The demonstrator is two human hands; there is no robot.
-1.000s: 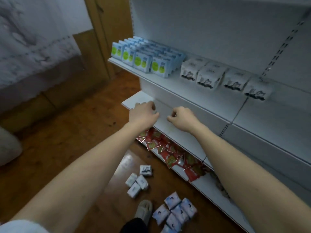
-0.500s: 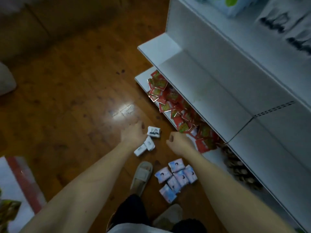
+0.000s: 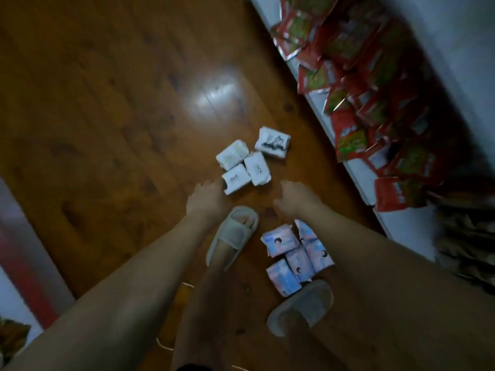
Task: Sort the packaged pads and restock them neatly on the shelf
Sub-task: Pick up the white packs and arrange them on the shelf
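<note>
White black-printed plastic pad packets (image 3: 247, 159) lay at twelve o'clock from pale blue-pink pad packets (image 3: 294, 257); red-green foil sachets (image 3: 375, 89) at two.

Your hands over pad packs on the wooden floor

Your left hand (image 3: 207, 199) touches the nearest of four white packs (image 3: 251, 160); your right hand (image 3: 296, 199) hovers just beside them, fingers blurred. Blue-pink packs (image 3: 294, 257) lie between your slippers (image 3: 233, 234), near the bottom shelf's (image 3: 359, 178) front edge.

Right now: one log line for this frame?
phase: reach | left hand: touching white packs | right hand: empty, beside | blue packs: on floor
</note>
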